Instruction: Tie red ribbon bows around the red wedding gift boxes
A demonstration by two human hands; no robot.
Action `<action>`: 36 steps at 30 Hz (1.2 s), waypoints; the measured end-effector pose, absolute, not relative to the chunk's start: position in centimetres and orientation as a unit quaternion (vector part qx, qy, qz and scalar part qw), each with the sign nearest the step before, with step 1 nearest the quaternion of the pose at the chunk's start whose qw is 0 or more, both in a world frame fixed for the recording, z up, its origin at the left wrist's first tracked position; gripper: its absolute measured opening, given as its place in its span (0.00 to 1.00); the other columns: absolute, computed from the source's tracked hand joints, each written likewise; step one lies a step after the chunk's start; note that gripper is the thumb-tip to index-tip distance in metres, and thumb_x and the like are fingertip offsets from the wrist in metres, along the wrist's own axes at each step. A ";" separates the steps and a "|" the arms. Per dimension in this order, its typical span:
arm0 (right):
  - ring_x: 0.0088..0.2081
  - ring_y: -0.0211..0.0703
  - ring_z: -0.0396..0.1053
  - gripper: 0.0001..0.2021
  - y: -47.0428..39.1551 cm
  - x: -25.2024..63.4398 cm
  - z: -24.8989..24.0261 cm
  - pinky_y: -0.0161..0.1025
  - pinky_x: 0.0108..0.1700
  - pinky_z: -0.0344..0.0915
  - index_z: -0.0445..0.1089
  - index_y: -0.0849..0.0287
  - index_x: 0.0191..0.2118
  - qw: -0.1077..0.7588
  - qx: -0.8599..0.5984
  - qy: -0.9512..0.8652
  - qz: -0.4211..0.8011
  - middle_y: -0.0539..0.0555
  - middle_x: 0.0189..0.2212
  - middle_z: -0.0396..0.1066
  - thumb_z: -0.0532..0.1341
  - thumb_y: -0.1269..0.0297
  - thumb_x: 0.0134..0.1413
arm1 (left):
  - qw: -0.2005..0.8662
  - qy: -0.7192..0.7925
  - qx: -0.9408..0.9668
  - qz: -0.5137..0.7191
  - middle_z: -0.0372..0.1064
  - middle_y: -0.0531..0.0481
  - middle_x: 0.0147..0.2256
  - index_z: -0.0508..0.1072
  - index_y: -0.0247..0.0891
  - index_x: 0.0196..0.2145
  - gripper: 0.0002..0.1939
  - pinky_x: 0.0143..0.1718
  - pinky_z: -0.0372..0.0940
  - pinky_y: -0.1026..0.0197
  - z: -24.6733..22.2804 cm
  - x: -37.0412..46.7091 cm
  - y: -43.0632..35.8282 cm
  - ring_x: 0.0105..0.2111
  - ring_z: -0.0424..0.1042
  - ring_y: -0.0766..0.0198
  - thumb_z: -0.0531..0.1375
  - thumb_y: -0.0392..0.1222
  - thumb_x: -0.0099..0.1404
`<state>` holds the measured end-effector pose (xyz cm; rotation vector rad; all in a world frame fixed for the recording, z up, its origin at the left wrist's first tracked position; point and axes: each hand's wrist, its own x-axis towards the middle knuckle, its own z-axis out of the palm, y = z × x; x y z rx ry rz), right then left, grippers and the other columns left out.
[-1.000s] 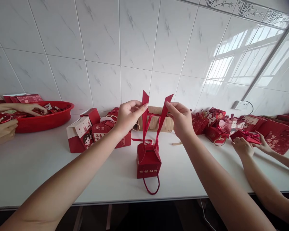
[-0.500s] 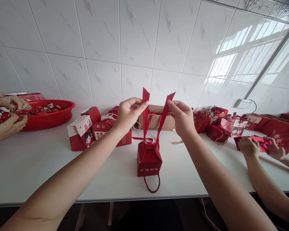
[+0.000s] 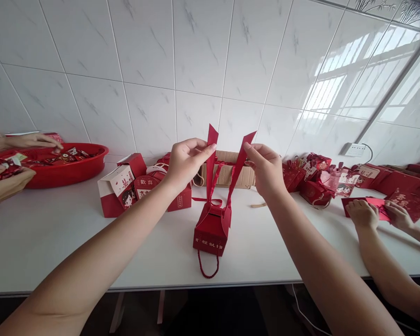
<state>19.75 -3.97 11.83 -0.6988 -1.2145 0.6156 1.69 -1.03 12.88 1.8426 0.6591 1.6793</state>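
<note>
A small red gift box (image 3: 212, 231) with pale lettering hangs tilted or rests at the table's front; I cannot tell whether its base touches. Its dark red cord handle (image 3: 208, 269) droops from the front face. Two ends of a red ribbon (image 3: 235, 170) rise from the box top in a V. My left hand (image 3: 191, 161) pinches the left end between thumb and fingers. Closed on the right end is my right hand (image 3: 264, 165), at about the same height. Both ribbon tips stick up above the thumbs.
Behind stands a cardboard box (image 3: 226, 177). Red gift boxes (image 3: 121, 189) stand to the left, more bags and boxes (image 3: 317, 179) to the right. At far left another person's hands work over a red basin (image 3: 73, 172) of packets; at right a person's hands (image 3: 364, 214) handle a red box.
The gift box has swung left and tilted, while my hands keep hold of the ribbon ends. At left, a person's hand has moved over the basin.
</note>
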 end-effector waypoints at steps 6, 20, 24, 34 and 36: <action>0.27 0.33 0.64 0.09 -3.9 19.8 11.8 0.35 0.34 0.63 0.70 0.56 0.26 0.726 -0.310 -0.543 0.287 0.46 0.23 0.67 0.66 0.57 0.47 | 0.270 0.245 0.686 0.630 0.58 0.57 0.18 0.72 0.37 0.23 0.11 0.20 0.52 0.66 12.9 1.6 -0.9 0.18 0.54 0.72 0.65 0.45 0.55; 0.26 0.34 0.68 0.13 -3.6 19.8 12.1 0.36 0.34 0.67 0.64 0.56 0.28 0.680 -0.317 -0.559 0.352 0.47 0.24 0.69 0.66 0.55 0.47 | 0.284 0.248 0.688 0.620 0.67 0.53 0.22 0.73 0.36 0.26 0.13 0.27 0.61 0.65 12.5 1.7 -0.8 0.24 0.65 0.68 0.65 0.49 0.56; 0.22 0.32 0.66 0.14 -3.4 19.5 12.3 0.33 0.27 0.64 0.65 0.57 0.29 0.630 -0.331 -0.596 0.372 0.47 0.22 0.69 0.67 0.54 0.46 | 0.326 0.235 0.721 0.565 0.71 0.49 0.27 0.73 0.36 0.30 0.15 0.30 0.65 0.63 12.7 1.7 -0.9 0.28 0.70 0.65 0.64 0.52 0.57; 0.19 0.31 0.53 0.09 -4.3 19.3 12.0 0.33 0.21 0.47 0.75 0.62 0.29 0.526 -0.347 -0.688 0.360 0.45 0.15 0.58 0.58 0.66 0.49 | 0.345 0.259 0.800 0.417 0.69 0.50 0.21 0.75 0.35 0.25 0.16 0.24 0.63 0.63 12.1 1.4 -1.0 0.23 0.69 0.65 0.63 0.53 0.56; 0.20 0.31 0.53 0.09 -4.5 19.4 11.8 0.33 0.22 0.47 0.76 0.61 0.32 0.514 -0.331 -0.696 0.377 0.45 0.16 0.59 0.58 0.67 0.48 | 0.342 0.271 0.794 0.424 0.69 0.51 0.21 0.74 0.35 0.24 0.16 0.23 0.61 0.64 11.8 1.3 -0.8 0.22 0.68 0.66 0.64 0.53 0.56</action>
